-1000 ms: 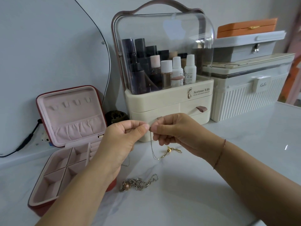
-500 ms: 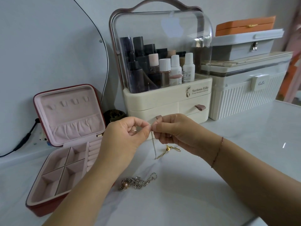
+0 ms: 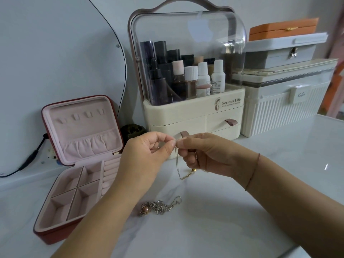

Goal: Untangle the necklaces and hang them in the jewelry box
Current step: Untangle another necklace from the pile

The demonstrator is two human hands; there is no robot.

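Observation:
A thin gold necklace hangs in a loop over the white table, pinched at its top by both hands. My left hand and my right hand meet fingertip to fingertip above the chain, just in front of the cosmetics case. A silver chain necklace with a pink pearl pendant lies bunched on the table below my hands. The red jewelry box stands open at the left, its pink lid upright with several hooks and an elastic pocket, its compartments holding nothing.
A cream cosmetics organizer with a clear dome and bottles stands behind my hands. At the right are a white ribbed storage box with a grey case and an orange box stacked on it. A mirror and a black cable are at the left.
My hands stay pinched together on the gold chain with only small finger shifts. The hanging loop swung slightly; the silver necklace has not moved.

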